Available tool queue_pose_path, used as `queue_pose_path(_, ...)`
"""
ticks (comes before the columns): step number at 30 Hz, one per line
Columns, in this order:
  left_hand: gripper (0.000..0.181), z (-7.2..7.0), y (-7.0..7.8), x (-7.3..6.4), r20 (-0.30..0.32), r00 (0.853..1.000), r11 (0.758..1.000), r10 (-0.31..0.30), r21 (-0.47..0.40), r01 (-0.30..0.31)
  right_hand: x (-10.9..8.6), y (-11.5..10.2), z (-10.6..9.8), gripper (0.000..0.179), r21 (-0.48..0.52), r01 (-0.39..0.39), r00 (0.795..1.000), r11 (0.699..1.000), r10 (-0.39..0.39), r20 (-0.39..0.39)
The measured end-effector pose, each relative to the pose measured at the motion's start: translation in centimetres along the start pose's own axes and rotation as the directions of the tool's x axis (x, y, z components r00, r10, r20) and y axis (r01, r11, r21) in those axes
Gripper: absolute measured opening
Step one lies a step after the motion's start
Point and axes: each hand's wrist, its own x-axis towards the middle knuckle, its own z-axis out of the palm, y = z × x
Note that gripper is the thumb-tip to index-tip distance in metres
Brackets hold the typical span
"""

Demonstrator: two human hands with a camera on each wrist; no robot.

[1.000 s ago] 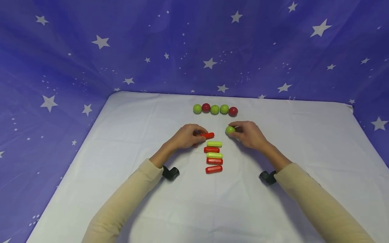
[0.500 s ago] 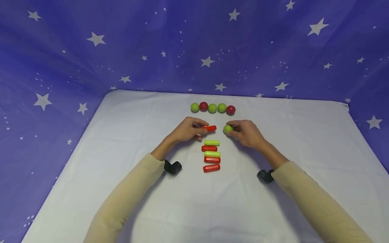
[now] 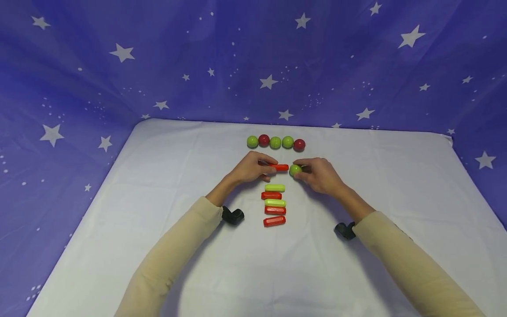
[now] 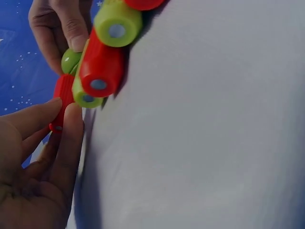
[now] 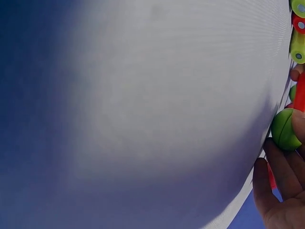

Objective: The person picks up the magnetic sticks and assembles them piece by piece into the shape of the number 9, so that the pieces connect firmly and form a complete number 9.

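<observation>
My left hand (image 3: 251, 167) pinches a red toy rod (image 3: 281, 167) between thumb and fingers, its free end pointing right. Facing that end is a smooth green ball (image 3: 295, 170), pinched by my right hand (image 3: 322, 175). In the left wrist view the rod (image 4: 63, 93) reaches right up to the ball (image 4: 70, 61). The right wrist view has the ball (image 5: 284, 129) at its right edge, a thin seam running across it. Below the hands lie two yellow-green rods (image 3: 275, 188) and three red rods (image 3: 271, 195), stacked in a column. Round grey discs cap their ends.
Beyond the hands, a row of green balls (image 3: 252, 141) and red balls (image 3: 263, 140) lies near the back of the white-covered table (image 3: 158, 145). A blue curtain with stars (image 3: 222, 53) rises behind it. Dark wrist cameras (image 3: 233, 216) hang under both sleeves.
My left hand has carried the red rod away from the column and rightward to the green ball, levelling it. The right hand has stayed almost still with the ball. The view has shifted slightly.
</observation>
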Motion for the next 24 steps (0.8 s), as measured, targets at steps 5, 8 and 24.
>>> queue_pose_path(5,0.027,0.32,-0.29,0.13,-0.012,1.0,1.0,-0.005,0.014,0.006,-0.02,-0.04,0.01,0.04,-0.002,0.007,1.0,1.0,-0.007,-0.002)
queue_pose_path(8,0.027,0.41,-0.54,0.28,-0.015,1.0,1.0,-0.015,-0.01,0.015,-0.06,0.02,-0.03,0.04,-0.005,0.013,1.0,1.0,-0.013,-0.01)
queue_pose_path(24,0.027,0.56,-0.99,0.37,-0.011,1.0,0.999,0.001,-0.032,-0.001,-0.16,0.17,0.17,0.04,0.01,0.02,0.999,1.0,-0.019,-0.026)
